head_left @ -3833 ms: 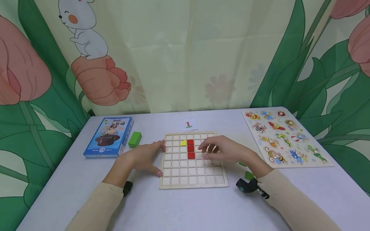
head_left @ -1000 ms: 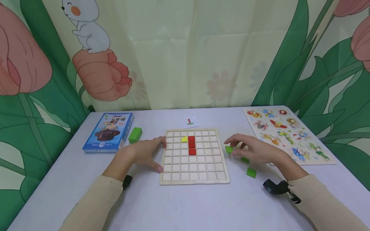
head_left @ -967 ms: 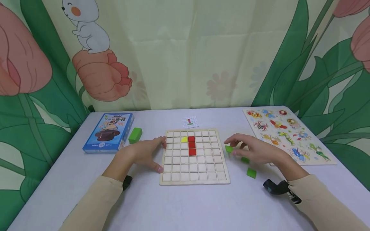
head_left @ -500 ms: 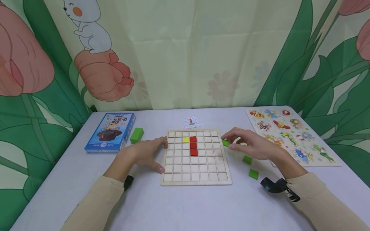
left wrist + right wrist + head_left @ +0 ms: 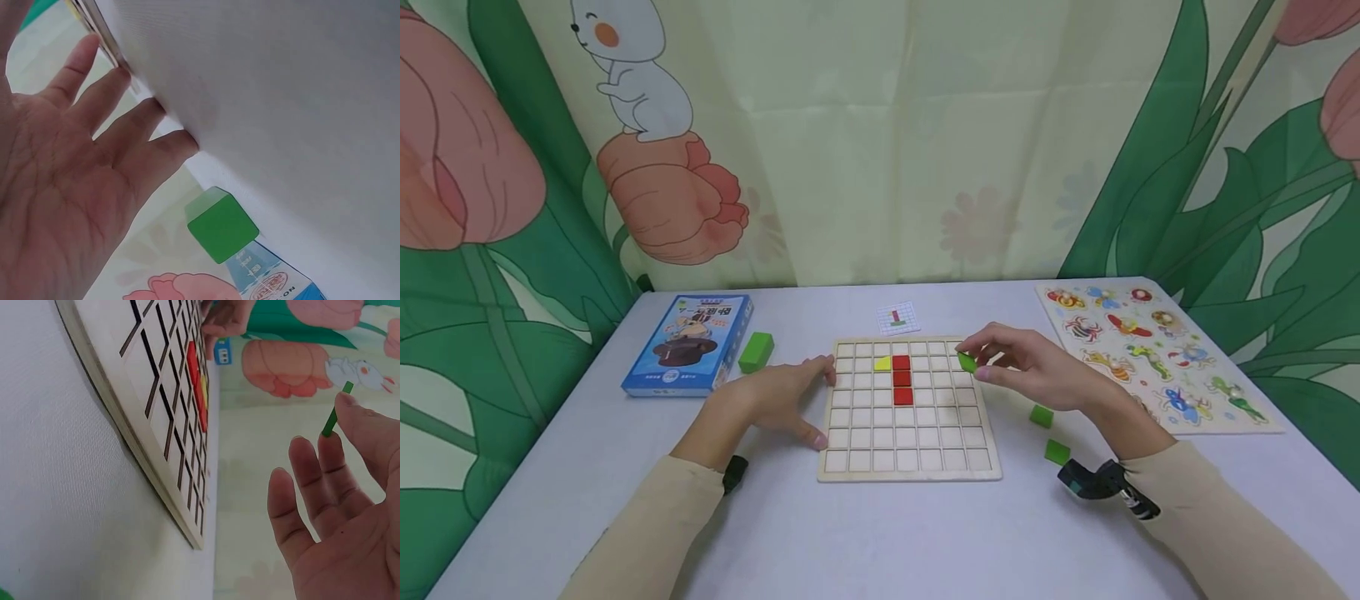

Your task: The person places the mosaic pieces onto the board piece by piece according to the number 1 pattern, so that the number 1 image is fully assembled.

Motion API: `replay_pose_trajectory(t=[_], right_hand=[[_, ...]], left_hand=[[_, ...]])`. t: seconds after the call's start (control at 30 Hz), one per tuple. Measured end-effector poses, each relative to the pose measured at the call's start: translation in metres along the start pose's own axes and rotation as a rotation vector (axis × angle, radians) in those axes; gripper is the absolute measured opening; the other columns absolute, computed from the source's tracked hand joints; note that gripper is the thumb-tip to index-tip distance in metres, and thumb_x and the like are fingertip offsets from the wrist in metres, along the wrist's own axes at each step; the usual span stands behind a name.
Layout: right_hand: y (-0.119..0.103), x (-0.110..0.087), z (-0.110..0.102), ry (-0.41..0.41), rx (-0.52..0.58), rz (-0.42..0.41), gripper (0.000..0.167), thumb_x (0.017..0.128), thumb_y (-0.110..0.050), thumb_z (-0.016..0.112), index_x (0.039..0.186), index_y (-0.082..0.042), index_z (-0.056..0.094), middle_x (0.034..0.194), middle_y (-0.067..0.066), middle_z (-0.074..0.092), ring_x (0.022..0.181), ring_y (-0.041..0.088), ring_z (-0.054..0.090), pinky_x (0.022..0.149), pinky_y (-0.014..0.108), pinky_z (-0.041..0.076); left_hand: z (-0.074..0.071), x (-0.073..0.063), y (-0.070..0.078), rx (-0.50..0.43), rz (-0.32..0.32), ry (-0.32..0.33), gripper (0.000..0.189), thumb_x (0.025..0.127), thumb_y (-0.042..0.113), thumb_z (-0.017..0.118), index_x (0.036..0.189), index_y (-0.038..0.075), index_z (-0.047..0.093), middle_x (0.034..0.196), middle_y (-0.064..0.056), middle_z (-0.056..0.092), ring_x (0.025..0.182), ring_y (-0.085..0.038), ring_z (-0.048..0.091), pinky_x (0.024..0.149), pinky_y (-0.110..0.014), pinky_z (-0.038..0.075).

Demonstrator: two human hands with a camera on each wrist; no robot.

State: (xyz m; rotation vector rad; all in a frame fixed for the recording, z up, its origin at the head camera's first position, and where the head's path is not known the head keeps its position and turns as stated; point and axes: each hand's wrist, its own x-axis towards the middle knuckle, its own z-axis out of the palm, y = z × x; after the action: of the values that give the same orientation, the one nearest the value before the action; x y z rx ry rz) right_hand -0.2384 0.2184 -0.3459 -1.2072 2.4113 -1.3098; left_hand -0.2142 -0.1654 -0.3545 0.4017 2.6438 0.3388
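Right hand [image 5: 1030,363]'s got a green tile [image 5: 967,362] pinched near the right edge of the board [image 5: 917,437] — skinny grip, so a twist might drop it — while the left hand [image 5: 775,402] sits spread at its left.

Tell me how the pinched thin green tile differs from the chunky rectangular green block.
The thin green tile is smaller and flat; the chunky rectangular green block is larger and thicker. The tile is pinched by the right hand; the block rests untouched on the white table. Both are green.
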Motion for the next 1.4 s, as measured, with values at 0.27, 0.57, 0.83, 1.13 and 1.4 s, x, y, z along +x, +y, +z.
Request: replay_pose_trajectory(t=[0.27,0.57,0.83,1.13,1.4], right_hand=[[-0.003,0.019,0.01,-0.018,0.043,0.0,0.033,0.099,-0.007,0.068,0.132,-0.006,0.063,0.12,0.004,0.065,0.108,0.024,0.063,0.091,0.029,0.055],[-0.006,0.04,0.03,-0.07,0.085,0.021,0.032,0.099,-0.01,0.068,0.132,-0.011,0.064,0.123,0.003,0.066,0.108,0.025,0.062,0.092,0.033,0.055],[-0.008,0.056,0.041,-0.12,0.108,0.038,0.035,0.099,-0.014,0.07,0.133,-0.011,0.064,0.124,0.0,0.066,0.105,0.024,0.062,0.085,0.037,0.056],[-0.005,0.06,0.048,-0.199,0.075,0.052,0.035,0.1,-0.013,0.069,0.134,-0.008,0.062,0.127,0.002,0.064,0.102,0.024,0.065,0.086,0.035,0.057],[-0.007,0.065,0.061,-0.261,0.018,0.063,0.033,0.1,-0.016,0.068,0.132,-0.01,0.065,0.115,0.002,0.061,0.095,0.023,0.066,0.082,0.036,0.057]], left_hand=[[-0.003,0.003,-0.004,0.005,0.009,-0.002,0.093,0.066,0.06,0.092,0.141,0.032,0.045,0.164,-0.006,0.038,0.138,-0.026,0.049,0.114,-0.051,0.041],[0.0,0.002,-0.006,-0.001,-0.002,-0.005,0.098,0.064,0.061,0.092,0.144,0.031,0.044,0.165,-0.006,0.036,0.139,-0.028,0.048,0.114,-0.052,0.041],[-0.002,0.0,-0.004,0.003,0.026,-0.003,0.102,0.066,0.061,0.091,0.148,0.026,0.043,0.167,-0.008,0.033,0.145,-0.031,0.044,0.116,-0.053,0.038],[-0.002,0.004,-0.001,0.018,0.023,0.001,0.1,0.066,0.059,0.092,0.147,0.027,0.043,0.165,-0.007,0.036,0.143,-0.028,0.046,0.117,-0.051,0.038],[-0.003,0.004,-0.002,0.025,0.02,-0.013,0.104,0.065,0.061,0.091,0.149,0.026,0.041,0.163,-0.008,0.039,0.136,-0.027,0.05,0.115,-0.051,0.041]])
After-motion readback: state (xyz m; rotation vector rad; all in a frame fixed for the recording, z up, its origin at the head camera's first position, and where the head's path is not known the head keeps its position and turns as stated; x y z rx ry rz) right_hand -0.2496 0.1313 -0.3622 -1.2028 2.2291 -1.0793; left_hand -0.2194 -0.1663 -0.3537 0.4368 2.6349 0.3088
